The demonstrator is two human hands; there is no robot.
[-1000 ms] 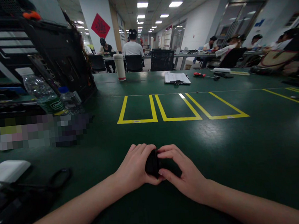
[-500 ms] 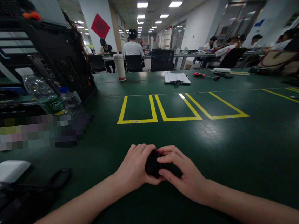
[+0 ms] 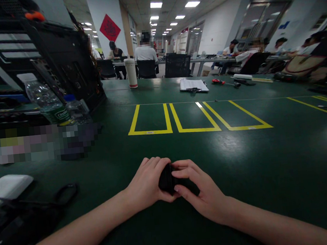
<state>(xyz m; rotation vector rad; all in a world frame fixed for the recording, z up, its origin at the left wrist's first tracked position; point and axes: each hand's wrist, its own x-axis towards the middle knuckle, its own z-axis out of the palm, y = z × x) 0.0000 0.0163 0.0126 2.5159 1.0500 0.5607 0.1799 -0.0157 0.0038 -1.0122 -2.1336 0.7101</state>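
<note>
- The small black blocky object (image 3: 165, 181) lies directly between the two hands, left of the right hand (image 3: 206, 191) and partly inside the left hand (image 3: 146, 184), which is nearer.
- Its visible face is longer from near to far than across, with the long side toward the right hand; the full shape is hidden.
- The left hand is clamped round it, fingers over the far side, thumb along the near side.
- The right hand is curved, fingertips at the object's right side, thumb apart below; whether it grips, I cannot tell.
- Both forearms slant inward over the dark green tabletop (image 3: 275, 173); whether the object rests on it is unclear.
- Beyond, toward the tabletop's far edge, lie three yellow tape outlines (image 3: 196, 130), well apart from the hands.
</note>
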